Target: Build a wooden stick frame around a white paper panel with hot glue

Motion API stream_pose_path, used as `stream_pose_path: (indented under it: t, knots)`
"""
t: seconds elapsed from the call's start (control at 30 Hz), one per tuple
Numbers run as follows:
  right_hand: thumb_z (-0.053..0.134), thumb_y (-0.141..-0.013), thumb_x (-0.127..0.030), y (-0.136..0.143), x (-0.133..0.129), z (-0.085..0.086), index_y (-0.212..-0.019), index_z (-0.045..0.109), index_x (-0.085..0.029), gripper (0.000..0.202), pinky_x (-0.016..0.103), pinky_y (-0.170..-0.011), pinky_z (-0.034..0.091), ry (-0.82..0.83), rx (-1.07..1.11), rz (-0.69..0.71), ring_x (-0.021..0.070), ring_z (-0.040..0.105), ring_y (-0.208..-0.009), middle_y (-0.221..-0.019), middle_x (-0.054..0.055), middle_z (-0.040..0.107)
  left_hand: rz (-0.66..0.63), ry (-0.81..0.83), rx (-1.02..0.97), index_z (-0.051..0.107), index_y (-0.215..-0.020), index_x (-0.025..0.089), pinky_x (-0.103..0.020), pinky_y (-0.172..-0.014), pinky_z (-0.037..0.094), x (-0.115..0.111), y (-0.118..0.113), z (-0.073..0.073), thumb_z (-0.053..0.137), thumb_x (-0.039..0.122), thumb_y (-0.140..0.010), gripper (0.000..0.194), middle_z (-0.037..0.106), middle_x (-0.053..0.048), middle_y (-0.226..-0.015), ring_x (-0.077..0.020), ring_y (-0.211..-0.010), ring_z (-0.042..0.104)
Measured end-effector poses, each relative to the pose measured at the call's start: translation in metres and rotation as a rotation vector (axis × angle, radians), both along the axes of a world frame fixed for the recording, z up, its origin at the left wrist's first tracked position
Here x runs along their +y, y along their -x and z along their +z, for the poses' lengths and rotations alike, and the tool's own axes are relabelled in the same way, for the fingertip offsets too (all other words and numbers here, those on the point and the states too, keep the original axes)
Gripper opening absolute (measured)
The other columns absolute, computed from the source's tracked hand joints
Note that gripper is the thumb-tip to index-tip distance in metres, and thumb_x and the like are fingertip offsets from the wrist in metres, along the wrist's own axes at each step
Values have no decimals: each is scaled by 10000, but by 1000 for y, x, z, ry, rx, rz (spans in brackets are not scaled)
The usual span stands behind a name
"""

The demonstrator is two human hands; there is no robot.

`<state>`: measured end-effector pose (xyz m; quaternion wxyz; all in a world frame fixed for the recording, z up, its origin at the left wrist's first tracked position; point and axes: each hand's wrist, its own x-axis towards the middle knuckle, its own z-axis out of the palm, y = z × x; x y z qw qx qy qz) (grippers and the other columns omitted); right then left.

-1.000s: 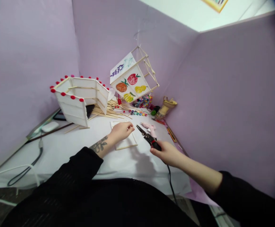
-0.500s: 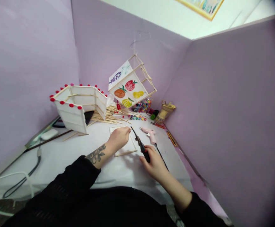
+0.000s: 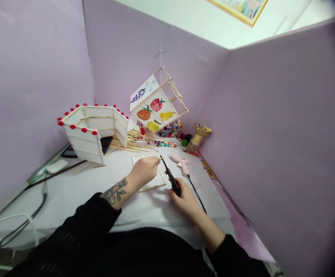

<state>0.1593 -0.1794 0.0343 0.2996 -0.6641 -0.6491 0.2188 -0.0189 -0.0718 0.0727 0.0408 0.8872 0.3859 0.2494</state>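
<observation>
My right hand (image 3: 184, 197) is wrapped round the dark handles of long-nosed pliers (image 3: 170, 181), which point up and to the left. Just left of their tip, my left hand (image 3: 145, 170) is closed in a pinch. A short bit of thin wooden stick (image 3: 160, 159) shows at its fingertips, close to the jaws; whether they touch it I cannot tell. Beneath the left hand a flat frame of sticks (image 3: 153, 188) lies on the white table, partly hidden by the hand. To the right of the pliers rests a pink glue gun (image 3: 183, 166).
A white panelled structure with red beads (image 3: 87, 144) stands at the left. Behind lie many thin sticks (image 3: 131, 140). A fruit-painted lantern (image 3: 156, 105) hangs tilted above them. A box cutter (image 3: 208, 169) and a container of sticks (image 3: 198, 138) are at the right, near the purple partition (image 3: 271, 115).
The view has shifted slightly, so the scene sits a little further left. Both hands keep their hold, and the pliers stay close to the stick in my left fingertips.
</observation>
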Motion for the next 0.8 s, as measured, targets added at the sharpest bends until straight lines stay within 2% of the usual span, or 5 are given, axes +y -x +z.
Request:
stream_pose_path:
  t: [0.2,0.43,0.6,0.7,0.8]
  knots:
    - [565,-770,-373,1,10,4,-917,550,-167,254,285,-653,397,-29,-10,-13,199,558,-717,-772,40,605,24,-59,-33,618,-881,155,-277,-769,461,9,-4,2,392,191,-948,238,680,-83,-848,-188,-847,638]
    - [580,-758,-438,-15,45,15,-787,632,-167,277,278,-592,382,-55,-104,-145,209,580,-673,-693,46,623,145,-14,-70,654,-935,144,-292,-814,468,44,2,-8,391,202,-948,270,706,-105,-935,-207,-908,646]
    - [564,-784,-523,-71,51,29,-991,678,-141,449,281,-647,436,24,-254,-364,256,648,-820,-854,95,696,198,86,-115,685,-1013,187,-303,-864,468,53,13,-17,401,283,-947,307,701,-88,-1026,-217,-996,622]
    - [532,-815,-540,-114,50,15,-1125,636,-91,556,319,-728,464,174,-440,-507,305,643,-957,-1038,189,680,174,159,-95,694,-1065,187,-294,-889,458,52,12,-21,408,204,-908,327,674,-94,-1066,-209,-1024,603]
    - [526,-838,-513,-141,48,-7,-1196,594,-48,592,348,-812,469,350,-557,-530,322,620,-1038,-1150,245,624,121,245,-34,695,-1109,191,-288,-889,452,48,6,-25,416,147,-859,377,657,-99,-1051,-203,-996,606]
